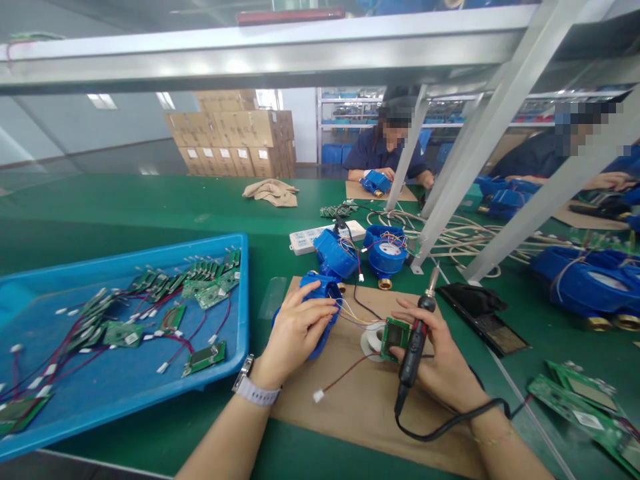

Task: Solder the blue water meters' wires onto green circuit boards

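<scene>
The left hand (299, 328) grips a blue meter housing (320, 313) lying on a cardboard sheet (360, 400) on the green desk (125, 213). The right hand (440, 357) is closed around a soldering iron (416, 340), tip pointing up, beside a small green circuit board (395, 335). A blue tray (125, 373) of boards sits to the left.

1. Two bare forearms, no sleeves in view.
2. Left hand (295, 330): no rings or gloves; wristwatch (253, 387) with pale lilac strap and silver case on the wrist.
3. Right hand (440, 357): bare, thin beaded bracelet (493, 440) around the wrist.
</scene>
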A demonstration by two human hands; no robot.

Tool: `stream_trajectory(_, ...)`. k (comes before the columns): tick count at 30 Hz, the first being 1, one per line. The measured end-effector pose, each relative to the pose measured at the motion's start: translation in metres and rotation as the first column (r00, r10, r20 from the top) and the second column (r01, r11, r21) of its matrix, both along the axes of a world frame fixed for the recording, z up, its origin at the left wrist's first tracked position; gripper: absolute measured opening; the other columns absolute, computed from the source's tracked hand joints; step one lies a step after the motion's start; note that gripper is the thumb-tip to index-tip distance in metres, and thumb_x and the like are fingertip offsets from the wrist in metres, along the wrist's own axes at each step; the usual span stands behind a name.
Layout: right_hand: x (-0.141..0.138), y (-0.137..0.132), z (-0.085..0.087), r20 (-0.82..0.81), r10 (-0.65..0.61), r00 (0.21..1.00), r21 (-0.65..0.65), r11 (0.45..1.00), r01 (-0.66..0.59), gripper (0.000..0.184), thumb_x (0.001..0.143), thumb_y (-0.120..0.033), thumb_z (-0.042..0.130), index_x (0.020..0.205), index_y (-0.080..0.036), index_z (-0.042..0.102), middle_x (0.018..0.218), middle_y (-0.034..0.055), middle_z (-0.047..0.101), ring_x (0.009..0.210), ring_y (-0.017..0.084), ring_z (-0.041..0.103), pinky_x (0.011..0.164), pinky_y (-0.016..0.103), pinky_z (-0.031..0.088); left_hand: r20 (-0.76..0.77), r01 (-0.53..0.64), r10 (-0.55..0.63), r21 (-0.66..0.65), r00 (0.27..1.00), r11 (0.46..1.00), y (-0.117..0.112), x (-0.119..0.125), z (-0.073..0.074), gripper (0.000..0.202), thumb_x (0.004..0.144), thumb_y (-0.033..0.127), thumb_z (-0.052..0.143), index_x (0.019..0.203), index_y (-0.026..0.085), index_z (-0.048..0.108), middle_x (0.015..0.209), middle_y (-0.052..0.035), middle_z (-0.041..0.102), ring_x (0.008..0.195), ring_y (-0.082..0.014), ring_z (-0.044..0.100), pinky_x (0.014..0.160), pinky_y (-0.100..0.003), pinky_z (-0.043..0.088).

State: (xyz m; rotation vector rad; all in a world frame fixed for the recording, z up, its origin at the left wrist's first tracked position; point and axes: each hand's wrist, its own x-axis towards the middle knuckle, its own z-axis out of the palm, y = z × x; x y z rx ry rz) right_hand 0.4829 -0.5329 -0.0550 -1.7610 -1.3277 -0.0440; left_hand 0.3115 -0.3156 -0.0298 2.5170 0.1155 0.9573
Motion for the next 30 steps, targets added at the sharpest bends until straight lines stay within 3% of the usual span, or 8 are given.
stream_trajectory(4, -0.002, 0.004, 0.006, 0.059, 0.035, 0.998, -0.079, 0.996, -0.03, 0.056, 0.08, -0.031, 0.066, 0.128, -0.024, 0.037, 0.136, 0.0144, 0.05, 0.125, 0.027, 0.05, 0.102, 0.051, 0.044, 0.012, 0.001, -0.001, -0.009, 1.0, 1.0, 0.0, 0.0, -0.001, 0.02, 0.09, 0.018, 0.054, 0.103, 0.023, 0.069, 0.109, -0.0022, 0.071, 0.127, -0.0241, 0.047, 0.103, -0.048, 0.043)
stream_trajectory(9, -0.005, -0.006, 0.003, 0.127, -0.01, 0.992, -0.039, 0.999, 0.015, 0.075, 0.072, -0.039, 0.075, 0.132, -0.022, 0.033, 0.139, 0.0178, 0.045, 0.129, 0.03, 0.045, 0.104, 0.052, 0.041, 0.024, 0.007, -0.007, -0.012, 1.0, 1.0, -0.001, -0.001, -0.001, 0.02, 0.09, 0.018, 0.054, 0.103, 0.023, 0.069, 0.107, -0.0023, 0.072, 0.126, -0.0244, 0.049, 0.102, -0.047, 0.044)
stream_trajectory(16, -0.008, -0.011, -0.002, 0.188, -0.025, 0.982, -0.113, 0.993, 0.047, 0.06, 0.078, -0.031, 0.067, 0.129, -0.021, 0.037, 0.143, 0.0167, 0.04, 0.133, 0.03, 0.039, 0.105, 0.053, 0.04, 0.045, 0.002, -0.002, -0.012, 0.999, 1.0, -0.002, 0.0, 0.001, 0.019, 0.09, 0.02, 0.054, 0.101, 0.022, 0.069, 0.104, -0.0024, 0.073, 0.124, -0.0245, 0.05, 0.1, -0.047, 0.046)
stream_trajectory(21, -0.005, -0.003, 0.017, 0.094, 0.043, 0.995, -0.077, 0.996, -0.036, 0.058, 0.079, -0.026, 0.064, 0.129, -0.023, 0.035, 0.144, 0.0146, 0.039, 0.137, 0.027, 0.034, 0.11, 0.053, 0.033, 0.053, -0.005, 0.005, -0.009, 0.999, 1.0, -0.002, -0.001, -0.001, 0.019, 0.09, 0.019, 0.055, 0.102, 0.023, 0.069, 0.104, -0.0015, 0.073, 0.124, -0.0239, 0.05, 0.101, -0.046, 0.045)
stream_trajectory(24, -0.004, 0.006, 0.027, 0.084, 0.127, 0.988, -0.177, 0.978, -0.111, 0.061, 0.074, -0.02, 0.064, 0.128, -0.024, 0.037, 0.145, 0.0145, 0.038, 0.135, 0.028, 0.037, 0.107, 0.051, 0.039, 0.05, -0.01, 0.011, -0.006, 0.999, 1.0, -0.001, -0.001, -0.002, 0.019, 0.09, 0.02, 0.055, 0.102, 0.024, 0.069, 0.104, -0.0013, 0.073, 0.124, -0.0239, 0.05, 0.102, -0.047, 0.044)
stream_trajectory(27, -0.004, 0.013, 0.027, 0.074, 0.182, 0.981, -0.274, 0.949, -0.155, 0.064, 0.072, -0.015, 0.062, 0.129, -0.024, 0.036, 0.145, 0.0149, 0.039, 0.133, 0.028, 0.039, 0.105, 0.052, 0.04, 0.046, -0.014, 0.014, 0.003, 0.999, 1.0, -0.001, -0.001, -0.002, 0.02, 0.09, 0.02, 0.054, 0.103, 0.024, 0.069, 0.104, -0.0018, 0.073, 0.124, -0.0238, 0.05, 0.101, -0.046, 0.044)
stream_trajectory(30, -0.003, 0.015, 0.024, 0.068, 0.19, 0.98, -0.276, 0.947, -0.164, 0.067, 0.07, -0.011, 0.06, 0.13, -0.024, 0.035, 0.146, 0.0151, 0.037, 0.135, 0.028, 0.036, 0.105, 0.053, 0.038, 0.036, -0.013, 0.013, 0.02, 0.999, 1.0, -0.001, -0.001, 0.0, 0.021, 0.091, 0.02, 0.052, 0.104, 0.023, 0.068, 0.106, -0.0032, 0.072, 0.124, -0.0232, 0.05, 0.102, -0.047, 0.043)
